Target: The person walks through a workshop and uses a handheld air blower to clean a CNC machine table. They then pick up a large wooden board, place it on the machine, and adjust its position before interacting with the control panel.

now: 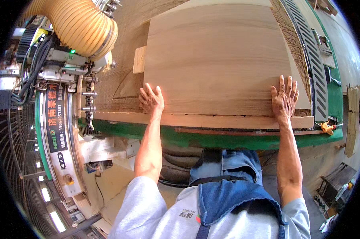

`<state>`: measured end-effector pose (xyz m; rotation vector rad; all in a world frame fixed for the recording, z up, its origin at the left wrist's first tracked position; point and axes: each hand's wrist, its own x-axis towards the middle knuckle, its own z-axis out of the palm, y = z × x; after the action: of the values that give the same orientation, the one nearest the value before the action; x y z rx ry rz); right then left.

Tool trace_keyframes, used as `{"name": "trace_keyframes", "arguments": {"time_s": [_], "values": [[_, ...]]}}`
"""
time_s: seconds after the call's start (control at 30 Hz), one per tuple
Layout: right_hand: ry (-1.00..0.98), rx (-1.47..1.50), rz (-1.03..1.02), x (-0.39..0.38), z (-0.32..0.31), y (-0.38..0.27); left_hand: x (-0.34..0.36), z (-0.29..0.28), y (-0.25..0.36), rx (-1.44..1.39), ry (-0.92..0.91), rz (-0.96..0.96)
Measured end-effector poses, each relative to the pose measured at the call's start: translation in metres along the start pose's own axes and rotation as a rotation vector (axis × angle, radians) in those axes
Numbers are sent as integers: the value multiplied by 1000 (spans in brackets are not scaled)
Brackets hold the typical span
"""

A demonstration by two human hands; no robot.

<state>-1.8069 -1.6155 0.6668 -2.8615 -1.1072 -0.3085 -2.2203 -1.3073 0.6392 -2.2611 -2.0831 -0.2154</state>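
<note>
— Wood first: a pale panel lies flat on the machine bed, covering most of it. Where are the hands?

— Both rest on its near edge. The left hand is spread flat at the near left corner, fingers open and pointing far, palm down on the panel. The right hand is the same at the near right corner: open, fingers splayed, pressing down rather than gripping.

— So nothing is held?

— Nothing is clasped. The palms bear on the top face only. A darker sheet lies under the panel and shows on the left, with a small block touching the panel's left edge.

— Which step does that look like?

— Seating the panel, most likely: squaring it on the bed. The near edge sits just behind a wooden strip that runs along the front.

— And the next move?

— Probably an even push from both palms, so that the panel does not skew. The left hand is near the drill head and the hose, so that side calls for care.
</note>
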Motion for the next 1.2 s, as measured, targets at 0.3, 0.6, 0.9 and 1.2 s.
{"name": "trace_keyframes", "arguments": {"time_s": [0.3, 0.6, 0.9, 1.2], "values": [[-40, -42, 0, -1, 4, 7, -6, -20, 22, -25, -31, 17], [-23, -48, -5, 1, 8, 10, -5, -24, 24, -71, -8, 22], [-6, 7, -3, 1, 7, 9, 1, -29, 105, -117, 121, 322], [-6, 31, 7, 4, -2, 1, 6, -5, 162, -152, -132, 385]]}}
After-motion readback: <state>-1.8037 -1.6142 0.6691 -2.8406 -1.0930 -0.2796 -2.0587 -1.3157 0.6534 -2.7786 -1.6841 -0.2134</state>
